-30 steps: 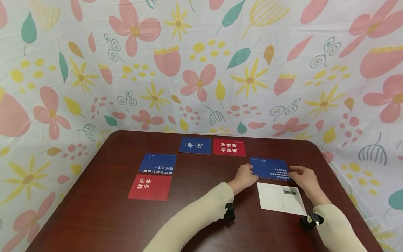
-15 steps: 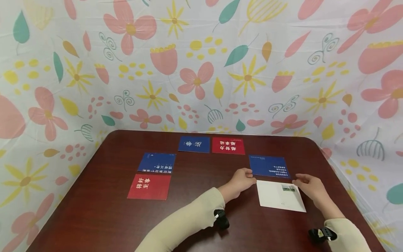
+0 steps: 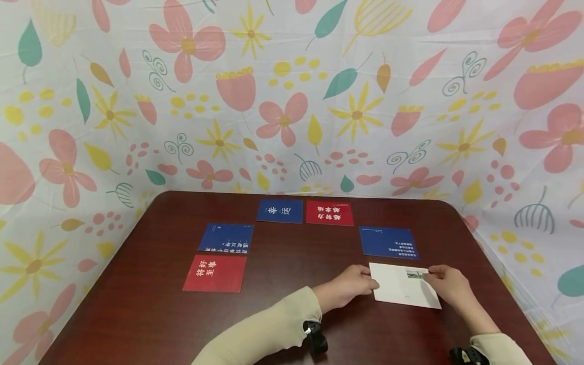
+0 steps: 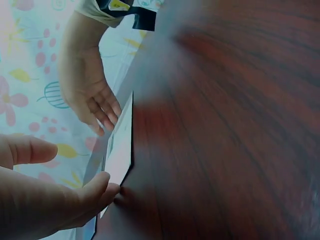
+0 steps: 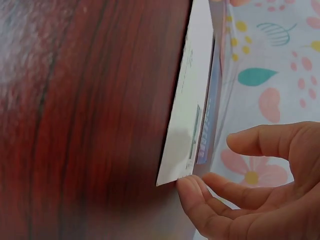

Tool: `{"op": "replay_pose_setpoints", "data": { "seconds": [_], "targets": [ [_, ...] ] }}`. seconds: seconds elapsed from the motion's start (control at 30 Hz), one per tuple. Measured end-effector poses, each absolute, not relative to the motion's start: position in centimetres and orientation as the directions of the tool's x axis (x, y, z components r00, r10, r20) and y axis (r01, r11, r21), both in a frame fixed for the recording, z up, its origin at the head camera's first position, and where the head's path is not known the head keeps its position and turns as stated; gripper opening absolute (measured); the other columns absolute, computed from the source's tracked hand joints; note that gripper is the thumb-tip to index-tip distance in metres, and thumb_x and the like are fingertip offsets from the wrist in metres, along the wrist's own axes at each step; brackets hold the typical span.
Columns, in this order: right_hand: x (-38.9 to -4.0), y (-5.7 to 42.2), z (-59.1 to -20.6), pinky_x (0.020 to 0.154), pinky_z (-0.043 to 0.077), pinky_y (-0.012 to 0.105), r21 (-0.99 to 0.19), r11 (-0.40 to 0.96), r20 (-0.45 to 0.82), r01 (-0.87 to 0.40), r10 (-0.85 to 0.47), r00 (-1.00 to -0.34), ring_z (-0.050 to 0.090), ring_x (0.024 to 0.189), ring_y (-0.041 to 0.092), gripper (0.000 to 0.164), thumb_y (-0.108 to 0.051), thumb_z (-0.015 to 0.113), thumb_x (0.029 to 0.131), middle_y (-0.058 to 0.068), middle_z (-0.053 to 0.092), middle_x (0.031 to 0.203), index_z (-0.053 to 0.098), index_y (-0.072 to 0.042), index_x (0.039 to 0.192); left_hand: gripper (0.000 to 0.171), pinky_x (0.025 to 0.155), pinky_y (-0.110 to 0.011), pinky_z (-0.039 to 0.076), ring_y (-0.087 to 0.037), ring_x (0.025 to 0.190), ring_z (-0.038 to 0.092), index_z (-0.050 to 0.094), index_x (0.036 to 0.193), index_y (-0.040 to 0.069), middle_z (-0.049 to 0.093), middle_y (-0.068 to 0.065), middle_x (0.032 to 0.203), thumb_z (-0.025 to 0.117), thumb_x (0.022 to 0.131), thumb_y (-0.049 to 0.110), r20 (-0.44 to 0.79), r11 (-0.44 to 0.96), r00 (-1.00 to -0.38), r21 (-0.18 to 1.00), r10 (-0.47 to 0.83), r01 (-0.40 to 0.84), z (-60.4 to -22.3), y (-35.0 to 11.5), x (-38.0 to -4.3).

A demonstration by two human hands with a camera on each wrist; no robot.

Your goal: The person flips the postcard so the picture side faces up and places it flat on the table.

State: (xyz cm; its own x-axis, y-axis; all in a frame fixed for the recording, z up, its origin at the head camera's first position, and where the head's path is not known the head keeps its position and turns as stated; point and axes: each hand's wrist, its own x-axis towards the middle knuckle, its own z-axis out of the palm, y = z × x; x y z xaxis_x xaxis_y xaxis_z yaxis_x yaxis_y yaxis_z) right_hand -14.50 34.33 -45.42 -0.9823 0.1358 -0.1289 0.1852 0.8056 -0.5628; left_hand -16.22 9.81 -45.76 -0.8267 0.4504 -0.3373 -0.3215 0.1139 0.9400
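Observation:
A white postcard (image 3: pixel 401 289) with a small green picture at its upper right corner lies on the table on the right side. My left hand (image 3: pixel 349 288) is at its left edge; in the left wrist view the fingertips (image 4: pixel 111 189) meet the card's edge while the thumb stands apart. Over by the opposite edge is my right hand (image 3: pixel 450 288), its fingertips (image 5: pixel 187 187) at the card's corner and its thumb raised away. Just beyond the postcard lies a blue card (image 3: pixel 388 242) with white writing.
A blue card (image 3: pixel 280 211) and a red card (image 3: pixel 329 213) lie side by side near the far edge. Another blue card (image 3: pixel 225 237) and red card (image 3: pixel 214 274) sit at the left of the dark table (image 3: pixel 150 319). A flowered cloth (image 3: pixel 292 76) hangs behind.
Both hands have left the blue card's sides and come nearer to me, down to the white postcard's left and right edges. The cards keep about the same places.

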Motion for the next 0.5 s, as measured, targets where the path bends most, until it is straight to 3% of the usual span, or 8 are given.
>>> {"op": "replay_pose_setpoints", "data": {
  "seconds": [0.3, 0.5],
  "targets": [
    [-14.72, 34.04, -45.68, 0.071, 0.051, 0.049, -0.588, 0.775, -0.152, 0.231, 0.174, -0.973, 0.059, 0.09, 0.044, 0.051, -0.023, 0.058, 0.091, 0.039, 0.056, 0.106, 0.052, 0.022, 0.115, 0.048, 0.092, -0.041, 0.05, -0.037, 0.102, 0.064, 0.047, 0.125, -0.017, 0.057, -0.02, 0.112, 0.058, 0.08, -0.004, -0.334, 0.032, -0.853, 0.936, 0.401, -0.351, -46.21, 10.21, -15.84],
    [-14.95, 34.36, -45.91, 0.069, 0.054, 0.04, -0.659, 0.699, -0.205, 0.276, 0.187, -0.961, 0.062, 0.088, 0.037, 0.055, -0.024, 0.056, 0.093, 0.041, 0.051, 0.116, 0.047, 0.023, 0.121, 0.046, 0.092, -0.04, 0.049, -0.034, 0.102, 0.064, 0.051, 0.122, -0.016, 0.06, -0.021, 0.11, 0.057, 0.078, -0.003, -0.336, 0.011, -0.874, 0.935, 0.351, -0.355, -46.55, 10.57, -15.93]
  ]
}}
